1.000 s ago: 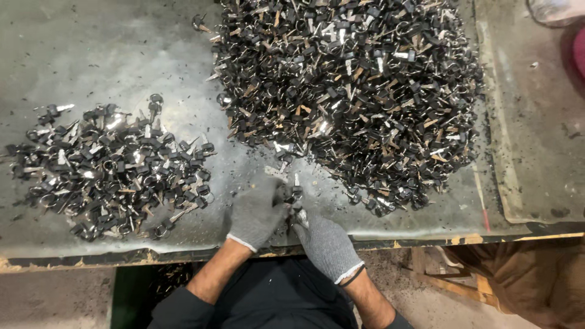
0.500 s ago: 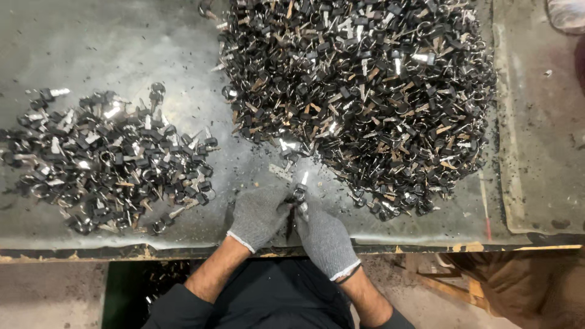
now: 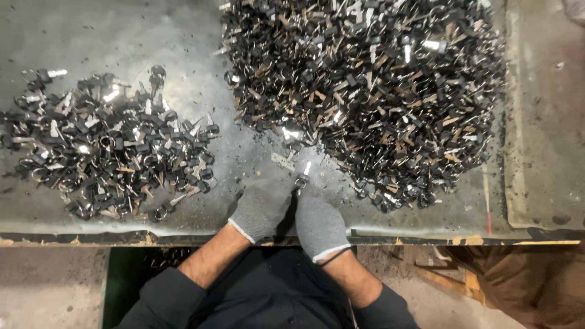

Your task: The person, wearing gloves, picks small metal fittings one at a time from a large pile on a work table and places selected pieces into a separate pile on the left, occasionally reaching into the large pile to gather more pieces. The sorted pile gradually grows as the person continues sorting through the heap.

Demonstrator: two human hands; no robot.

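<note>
A small metal part [image 3: 301, 181] with a ring and a bright tab sits at the fingertips of both gloved hands, just above the near edge of the table [image 3: 183, 36]. The left hand [image 3: 261, 207] and right hand [image 3: 319, 224] are pressed together, knuckles up, with fingers curled round the part; both seem to pinch it, though the gloves hide exactly how each finger closes.

Just beyond the hands lies a loose flat piece [image 3: 282, 160] on the bare metal. To the far right spreads the big pile [image 3: 365, 85] of dark ringed parts with brown and silver tabs, reaching to the far edge of the view. To the left, well apart from it, lies the small pile [image 3: 109, 155] of similar parts, spread thinner.

Judging by the two heaps, the work looks early to midway: the small pile holds only a fraction of what the big pile does, so most parts are still to be handled, and the one in hand has not yet been set on either heap.

Against the frame half a second back, the hands have stayed at the same spot near the table edge, still joined over the part, with the fingers a little more closed. Both piles look unchanged; only the view has shifted slightly.
</note>
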